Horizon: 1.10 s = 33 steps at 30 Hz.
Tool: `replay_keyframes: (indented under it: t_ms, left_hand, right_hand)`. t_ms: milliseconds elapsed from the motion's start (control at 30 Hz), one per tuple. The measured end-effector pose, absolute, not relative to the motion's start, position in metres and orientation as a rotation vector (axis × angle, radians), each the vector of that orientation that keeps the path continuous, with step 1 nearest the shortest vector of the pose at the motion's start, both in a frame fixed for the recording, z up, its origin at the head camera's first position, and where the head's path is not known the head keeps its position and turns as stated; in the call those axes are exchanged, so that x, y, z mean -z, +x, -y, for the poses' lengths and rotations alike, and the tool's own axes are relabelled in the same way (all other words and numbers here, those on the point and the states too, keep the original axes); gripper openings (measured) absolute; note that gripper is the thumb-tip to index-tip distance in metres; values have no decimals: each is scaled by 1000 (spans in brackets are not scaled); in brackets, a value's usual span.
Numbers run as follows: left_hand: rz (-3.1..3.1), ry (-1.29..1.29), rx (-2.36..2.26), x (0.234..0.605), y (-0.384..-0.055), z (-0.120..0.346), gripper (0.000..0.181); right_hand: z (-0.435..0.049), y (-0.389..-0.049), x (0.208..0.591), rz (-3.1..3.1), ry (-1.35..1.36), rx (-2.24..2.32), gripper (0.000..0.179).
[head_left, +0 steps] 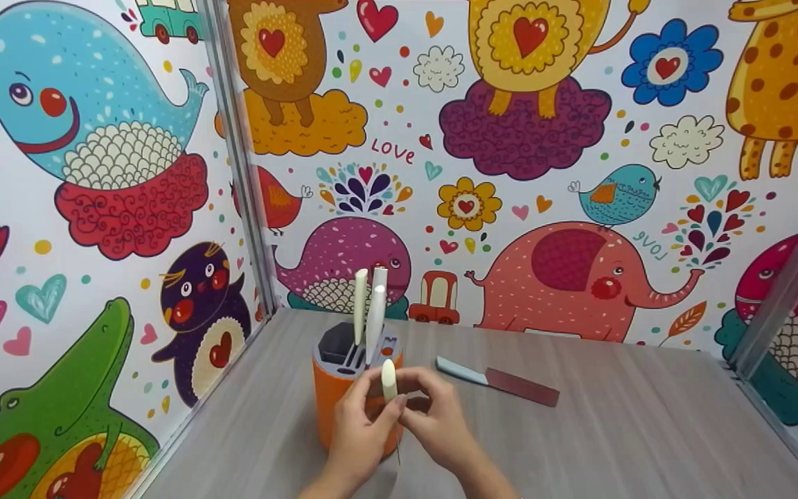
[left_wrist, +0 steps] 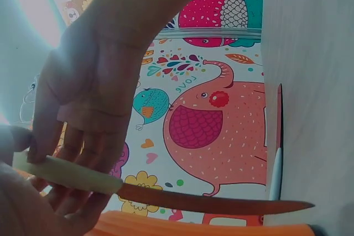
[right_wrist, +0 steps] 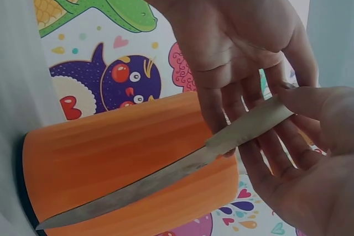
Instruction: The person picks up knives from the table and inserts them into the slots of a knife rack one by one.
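A knife with a cream handle (head_left: 389, 381) points blade-down in front of the orange knife block (head_left: 326, 409). My left hand (head_left: 361, 430) pinches the handle from the left, and my right hand (head_left: 440, 423) pinches it from the other side. The thumbs meet near the handle's end. In the left wrist view the long, slightly curved blade (left_wrist: 215, 202) is bare; the right wrist view shows the blade (right_wrist: 133, 189) crossing before the block's orange wall. Three light-handled items, including a white knife handle (head_left: 375, 315), stand in the block's grey top (head_left: 337, 346).
A cleaver (head_left: 520, 388) with a pale handle lies flat on the wood-grain table (head_left: 621, 430), right of the block. Walls (head_left: 399, 187) printed with cartoon animals enclose the table at the back and both sides, with metal strips at the corners.
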<state>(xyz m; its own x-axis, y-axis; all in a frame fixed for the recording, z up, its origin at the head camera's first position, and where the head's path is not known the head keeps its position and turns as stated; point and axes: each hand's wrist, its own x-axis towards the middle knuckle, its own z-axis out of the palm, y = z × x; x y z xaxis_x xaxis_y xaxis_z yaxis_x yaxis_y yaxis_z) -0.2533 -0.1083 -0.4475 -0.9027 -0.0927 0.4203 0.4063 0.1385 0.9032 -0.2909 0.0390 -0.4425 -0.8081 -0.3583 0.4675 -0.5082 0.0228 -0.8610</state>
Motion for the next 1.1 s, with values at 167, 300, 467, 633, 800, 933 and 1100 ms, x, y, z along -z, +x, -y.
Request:
replay_keyframes:
  t_ms: [167, 300, 467, 633, 800, 933, 1100]
  left_hand:
    - [2067, -288, 1791, 445, -251, 109, 42]
    - [2059, -249, 1761, 443, -250, 109, 44]
    - [2049, -207, 1733, 442, -249, 108, 45]
    - [2028, -184, 1718, 440, -249, 109, 42]
    - [1994, -178, 1701, 430, -247, 115, 35]
    - [1959, -160, 1667, 421, -243, 126, 35]
    - [1892, -116, 1646, 412, -236, 136, 36]
  right_hand:
    - [-33, -289, 445, 2111, 836, -1867, 26]
    - [-28, -287, 449, 2047, 783, -1754, 27]
    - [-28, -288, 452, 1970, 818, -1778, 32]
    - [-38, -304, 459, 1902, 913, -2019, 38]
    - [-43, -328, 477, 1921, 777, -2121, 41]
    - [-39, -344, 501, 2024, 660, -2111, 55]
    - [-30, -354, 529, 2197, 612, -2139, 84]
